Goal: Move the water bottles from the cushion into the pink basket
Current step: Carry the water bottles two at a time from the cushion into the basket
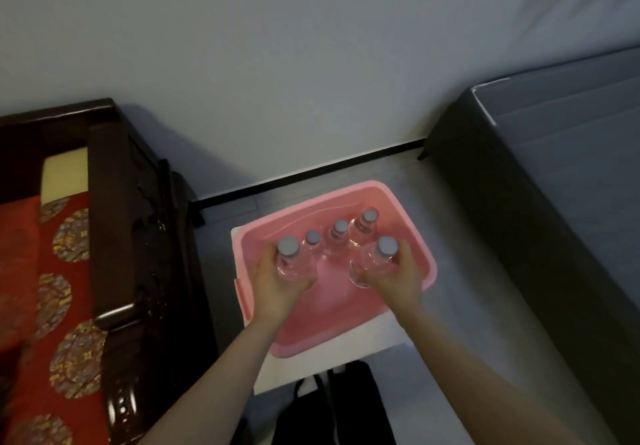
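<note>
The pink basket [408, 212] sits on the floor in the middle of the view. Three clear water bottles with grey caps stand upright in a row along its far side: one [312, 240], one [338, 231] and one [367, 221]. My left hand [277, 285] grips another clear bottle [289, 257] upright over the basket's left part. Over the right part, my right hand [398, 280] holds a similar bottle [379, 259], also upright. The red patterned cushion [59, 288] lies on the wooden seat at the left; no bottles show on it.
A dark wooden seat frame [114, 222] stands left of the basket. A dark grey bed or sofa [540, 184] fills the right side. The basket rests on a white board [346, 351]. A black bag [332, 406] lies on the floor below. A grey wall is behind.
</note>
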`<state>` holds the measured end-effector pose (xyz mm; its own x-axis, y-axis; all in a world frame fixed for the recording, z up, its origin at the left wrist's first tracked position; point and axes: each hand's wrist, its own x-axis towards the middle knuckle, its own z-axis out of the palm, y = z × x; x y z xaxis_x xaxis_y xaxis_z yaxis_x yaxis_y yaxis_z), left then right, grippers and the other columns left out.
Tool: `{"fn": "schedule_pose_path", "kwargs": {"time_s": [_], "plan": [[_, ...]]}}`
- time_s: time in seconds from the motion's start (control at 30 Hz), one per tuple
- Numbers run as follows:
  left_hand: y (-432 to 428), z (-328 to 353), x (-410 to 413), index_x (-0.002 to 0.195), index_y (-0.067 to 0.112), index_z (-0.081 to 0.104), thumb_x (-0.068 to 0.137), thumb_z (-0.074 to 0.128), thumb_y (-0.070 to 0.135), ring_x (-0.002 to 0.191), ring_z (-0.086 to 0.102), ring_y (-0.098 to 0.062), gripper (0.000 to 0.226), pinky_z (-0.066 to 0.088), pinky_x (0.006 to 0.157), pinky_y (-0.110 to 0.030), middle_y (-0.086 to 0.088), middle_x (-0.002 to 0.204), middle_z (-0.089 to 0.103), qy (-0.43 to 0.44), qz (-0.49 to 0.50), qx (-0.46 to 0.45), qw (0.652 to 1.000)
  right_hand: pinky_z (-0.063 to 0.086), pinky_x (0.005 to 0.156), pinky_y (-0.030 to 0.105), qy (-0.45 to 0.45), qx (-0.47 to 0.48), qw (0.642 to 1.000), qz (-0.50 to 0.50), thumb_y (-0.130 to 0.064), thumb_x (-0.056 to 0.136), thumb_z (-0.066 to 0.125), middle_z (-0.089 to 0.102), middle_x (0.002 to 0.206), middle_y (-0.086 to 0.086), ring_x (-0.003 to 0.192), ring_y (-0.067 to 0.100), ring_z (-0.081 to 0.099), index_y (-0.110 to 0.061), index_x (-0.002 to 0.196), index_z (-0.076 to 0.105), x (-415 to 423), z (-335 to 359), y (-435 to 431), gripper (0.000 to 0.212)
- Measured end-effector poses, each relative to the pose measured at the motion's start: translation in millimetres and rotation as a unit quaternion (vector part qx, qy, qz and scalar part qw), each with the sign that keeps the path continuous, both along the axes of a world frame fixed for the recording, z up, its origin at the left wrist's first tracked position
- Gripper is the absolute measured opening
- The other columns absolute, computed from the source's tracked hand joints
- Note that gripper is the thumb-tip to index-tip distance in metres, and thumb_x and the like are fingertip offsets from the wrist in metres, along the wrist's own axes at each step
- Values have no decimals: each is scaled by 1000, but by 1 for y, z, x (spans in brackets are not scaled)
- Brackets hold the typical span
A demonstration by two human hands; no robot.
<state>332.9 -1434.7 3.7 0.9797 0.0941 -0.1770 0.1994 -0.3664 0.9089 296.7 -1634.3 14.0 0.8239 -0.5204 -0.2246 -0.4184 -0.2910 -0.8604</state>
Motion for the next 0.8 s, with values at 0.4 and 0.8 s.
{"fn": "schedule_pose_path", "kwargs": {"time_s": [0.4,0.8], "plan": [[-23,-99,35,99,6,55,61,85,11,97,52,-29,49,37,89,-25,-14,104,59,15,81,113,990,40,57,12,51,-23,997,44,-16,58,84,61,80,-3,71,10,57,-18,87,46,58,-88,2,48],[-22,-132,58,111,8,53,57,85,6,109,53,-33,62,39,100,-36,-15,117,57,67,99,101,988,42,65,26,134,-25,981,140,5,53,80,60,89,2,82,22,58,-19,91,43,71,-128,4,59]]}}
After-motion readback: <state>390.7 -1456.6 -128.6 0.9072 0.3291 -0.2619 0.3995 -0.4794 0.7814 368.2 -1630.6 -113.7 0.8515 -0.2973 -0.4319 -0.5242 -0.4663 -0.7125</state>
